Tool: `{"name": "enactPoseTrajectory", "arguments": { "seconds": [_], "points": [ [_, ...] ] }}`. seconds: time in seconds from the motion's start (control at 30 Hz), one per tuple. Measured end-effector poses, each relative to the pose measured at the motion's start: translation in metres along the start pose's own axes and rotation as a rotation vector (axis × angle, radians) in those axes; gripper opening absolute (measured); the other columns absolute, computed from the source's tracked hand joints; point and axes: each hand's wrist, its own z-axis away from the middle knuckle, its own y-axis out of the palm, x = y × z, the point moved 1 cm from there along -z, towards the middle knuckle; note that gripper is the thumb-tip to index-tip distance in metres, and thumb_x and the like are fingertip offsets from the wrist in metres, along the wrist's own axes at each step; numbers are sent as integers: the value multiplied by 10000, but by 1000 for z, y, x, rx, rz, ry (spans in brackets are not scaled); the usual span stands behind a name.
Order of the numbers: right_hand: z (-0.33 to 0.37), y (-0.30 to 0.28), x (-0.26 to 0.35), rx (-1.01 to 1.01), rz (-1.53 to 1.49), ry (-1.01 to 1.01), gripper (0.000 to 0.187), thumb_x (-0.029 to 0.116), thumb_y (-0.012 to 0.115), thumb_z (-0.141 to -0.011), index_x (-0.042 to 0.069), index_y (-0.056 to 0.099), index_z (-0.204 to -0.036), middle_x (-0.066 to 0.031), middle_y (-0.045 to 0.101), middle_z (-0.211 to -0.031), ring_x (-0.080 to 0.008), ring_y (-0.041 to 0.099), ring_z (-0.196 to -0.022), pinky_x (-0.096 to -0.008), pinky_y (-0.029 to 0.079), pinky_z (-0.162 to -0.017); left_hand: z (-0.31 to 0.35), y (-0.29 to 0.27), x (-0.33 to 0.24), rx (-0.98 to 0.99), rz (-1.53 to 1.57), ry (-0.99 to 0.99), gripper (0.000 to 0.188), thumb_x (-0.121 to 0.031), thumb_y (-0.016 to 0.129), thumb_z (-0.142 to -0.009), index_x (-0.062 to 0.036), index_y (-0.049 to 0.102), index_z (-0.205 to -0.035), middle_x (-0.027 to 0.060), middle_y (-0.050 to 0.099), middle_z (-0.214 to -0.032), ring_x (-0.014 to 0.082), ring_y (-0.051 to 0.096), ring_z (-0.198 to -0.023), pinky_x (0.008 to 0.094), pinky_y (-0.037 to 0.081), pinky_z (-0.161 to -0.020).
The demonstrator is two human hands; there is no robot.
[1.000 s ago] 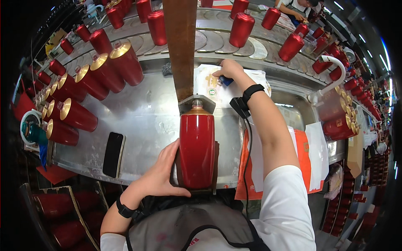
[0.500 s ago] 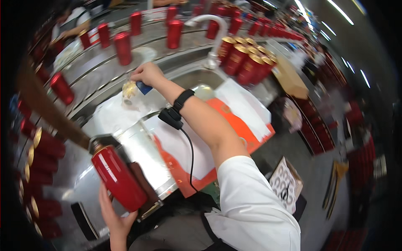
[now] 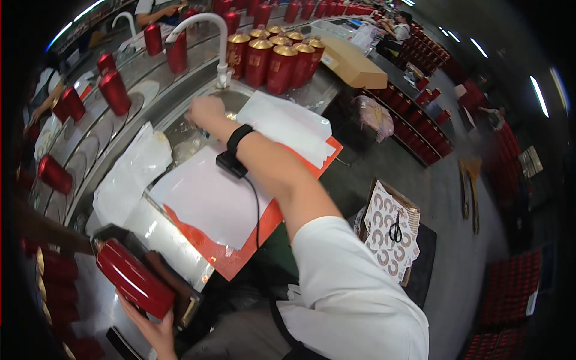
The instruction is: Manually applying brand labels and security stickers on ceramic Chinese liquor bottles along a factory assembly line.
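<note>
A glossy red bottle (image 3: 135, 279) lies tilted in a dark stand at the lower left. My left hand (image 3: 150, 329) holds it from below at its near end, fingers along its underside. My right hand (image 3: 207, 113) reaches out over the metal sink (image 3: 240, 90), below the white curved tap (image 3: 223, 48). Its fingers are curled closed and slightly blurred; what they hold, if anything, is hidden. Beneath my right forearm, a white sheet (image 3: 210, 192) and an orange-red sheet (image 3: 231, 264) lie at the sink's near edge. Crumpled white paper (image 3: 129, 177) lies to the left of that hand.
Red bottles (image 3: 115, 93) stand along the conveyor (image 3: 129, 129) behind the sink. Several gold-topped bottles (image 3: 282, 66) cluster right of the tap, near a cardboard box (image 3: 354, 63). Sticker sheets (image 3: 390, 234) with black scissors (image 3: 395, 229) lie at right. Other people work farther back.
My right hand has moved from above the white paper to over the sink; the blue item in it no longer shows. The view has turned right. My left hand stays at the bottle.
</note>
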Motion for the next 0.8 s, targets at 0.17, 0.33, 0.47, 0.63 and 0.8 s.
{"name": "enactPoseTrajectory", "arguments": {
  "seconds": [0.17,0.33,0.47,0.63,0.8],
  "points": [
    [43,-66,55,-52,-266,-337,271,394,652,-792,202,760,-950,-89,724,-891,-310,692,-825,-431,536,-726,-9,9,-8,42,174,-96,1125,-187,876,-665,-20,176,-1529,204,398,-1464,307,491,-1287,419,457,-1021],
    [110,-118,109,117,-583,-610,139,108,687,-846,31,738,-949,-94,725,-866,-176,693,-777,-261,517,-715,-28,3,-21,106,173,-126,1125,-224,890,-639,12,198,-1493,264,397,-1432,397,442,-1317,422,432,-1046],
    [154,-156,171,326,-639,-777,119,12,669,-825,-2,738,-921,-80,687,-770,-140,635,-678,-249,470,-633,-22,-1,-11,28,49,-33,1133,-283,874,-652,38,175,-1484,284,389,-1425,433,469,-1274,438,468,-1002],
    [174,-170,214,634,-703,-837,124,37,679,-827,14,745,-930,-72,695,-752,-119,630,-656,-257,474,-615,-14,-5,-10,64,120,-126,1065,-256,847,-690,4,202,-1495,228,396,-1452,378,454,-1308,413,433,-1036],
    [163,-106,230,795,-693,-680,168,128,708,-841,9,743,-954,-51,693,-740,-68,602,-661,-239,483,-634,-13,-4,-2,68,110,-82,1133,-283,866,-670,5,158,-1508,243,374,-1461,388,435,-1323,412,424,-1053]
  ]
}}
